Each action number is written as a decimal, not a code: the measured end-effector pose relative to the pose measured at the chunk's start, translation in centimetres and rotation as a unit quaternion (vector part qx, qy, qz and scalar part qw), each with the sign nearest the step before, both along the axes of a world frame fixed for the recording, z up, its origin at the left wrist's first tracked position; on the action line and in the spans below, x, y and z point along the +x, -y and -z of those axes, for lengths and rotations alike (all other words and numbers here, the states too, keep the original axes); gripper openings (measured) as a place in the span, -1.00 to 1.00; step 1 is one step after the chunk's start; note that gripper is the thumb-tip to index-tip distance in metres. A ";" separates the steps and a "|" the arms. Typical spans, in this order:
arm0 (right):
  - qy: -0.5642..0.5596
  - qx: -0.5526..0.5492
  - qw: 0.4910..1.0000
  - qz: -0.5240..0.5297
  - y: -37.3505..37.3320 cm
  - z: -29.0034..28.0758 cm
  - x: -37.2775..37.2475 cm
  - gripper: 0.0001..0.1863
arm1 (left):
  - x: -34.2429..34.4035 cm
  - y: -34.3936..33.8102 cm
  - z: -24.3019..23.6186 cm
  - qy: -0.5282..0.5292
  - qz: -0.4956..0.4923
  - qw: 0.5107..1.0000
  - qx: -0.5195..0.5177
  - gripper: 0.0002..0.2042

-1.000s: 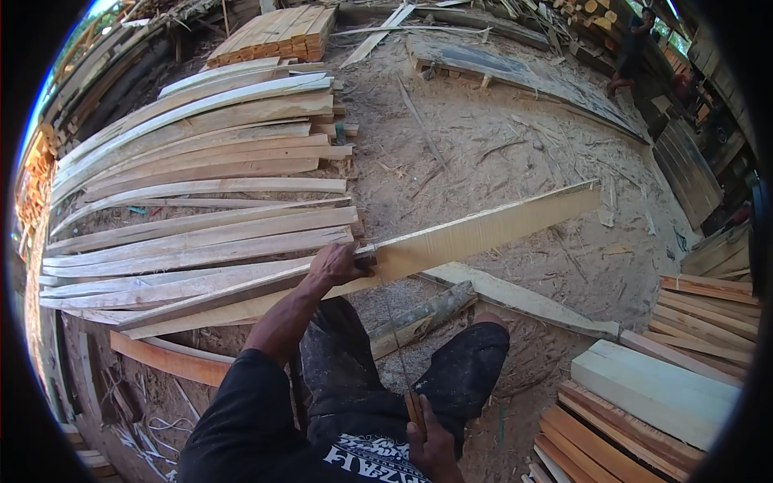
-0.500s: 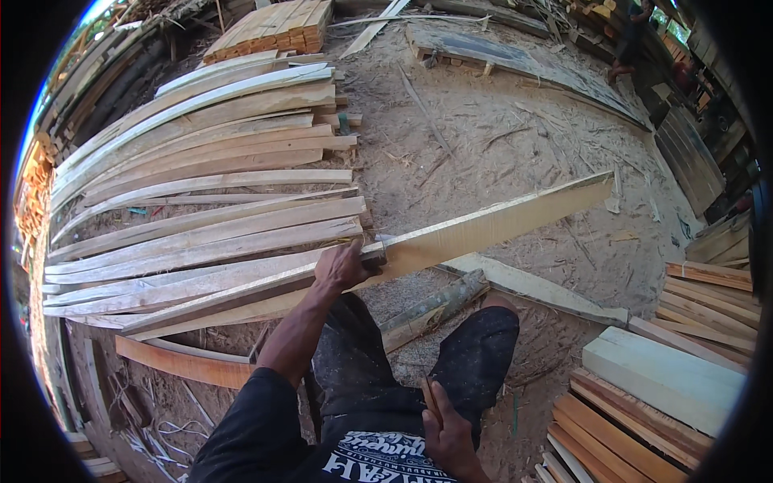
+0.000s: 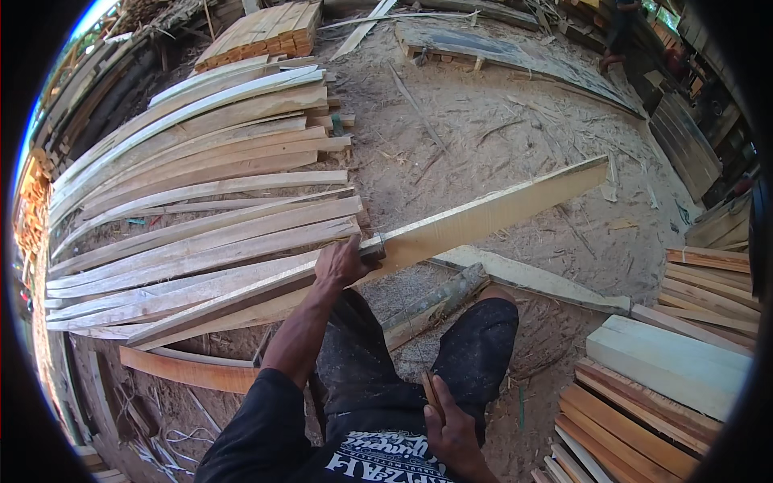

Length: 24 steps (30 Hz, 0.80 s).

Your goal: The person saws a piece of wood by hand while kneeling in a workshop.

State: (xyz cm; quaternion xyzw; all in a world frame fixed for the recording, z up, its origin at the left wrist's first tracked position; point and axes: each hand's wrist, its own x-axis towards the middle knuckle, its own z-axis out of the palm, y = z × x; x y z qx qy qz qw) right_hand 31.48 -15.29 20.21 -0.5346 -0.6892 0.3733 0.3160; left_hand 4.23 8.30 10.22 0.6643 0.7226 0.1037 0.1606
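Observation:
A long pale plank lies slantwise in front of me, one broad face showing. My left hand is closed over its upper edge near the middle, beside a small dark patch I cannot make out. In my right hand, low between my thighs, is the wooden handle of a handsaw. Its blade appears nearly edge-on as a thin line running up to the plank, just right of my left hand. Below the plank, a rough log and another pale board rest on the ground.
Rows of long boards spread across the left. Stacked lumber stands close at right, topped by a thick pale beam. A curved orange-brown board lies at lower left. At the far right a person is partly visible.
The view has shifted slightly. My right hand and the saw handle sit a little lower against my body, and more of the thin blade line shows. My left hand keeps its hold.

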 end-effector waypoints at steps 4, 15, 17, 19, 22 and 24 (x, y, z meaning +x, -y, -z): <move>0.025 -0.036 0.999 -0.011 -15.5 4.2 -6.7 -0.49 | 1.5 0.8 0.1 -0.008 0.006 0.998 0.069 -0.42; 0.008 -0.035 0.999 -0.002 -1.8 0.6 -0.4 -0.44 | 0.6 0.3 -1.0 -0.020 -0.021 0.999 -0.036 -0.31; -0.005 -0.016 1.000 -0.007 -10.5 4.2 -4.0 -0.46 | 1.4 0.8 0.1 -0.025 -0.005 0.999 0.042 -0.42; 0.011 -0.083 0.996 0.011 -19.0 4.7 -8.3 -0.49 | 2.4 1.0 -0.7 -0.011 -0.002 0.998 0.062 -0.59; 0.023 -0.051 0.998 0.009 -16.9 5.3 -7.8 -0.49 | 1.8 0.9 -0.1 -0.030 0.013 0.998 0.048 -0.60; -0.005 0.012 1.000 -0.011 -7.8 4.5 -3.9 -0.44 | 0.7 0.9 -0.1 -0.048 -0.010 0.999 0.017 -0.34</move>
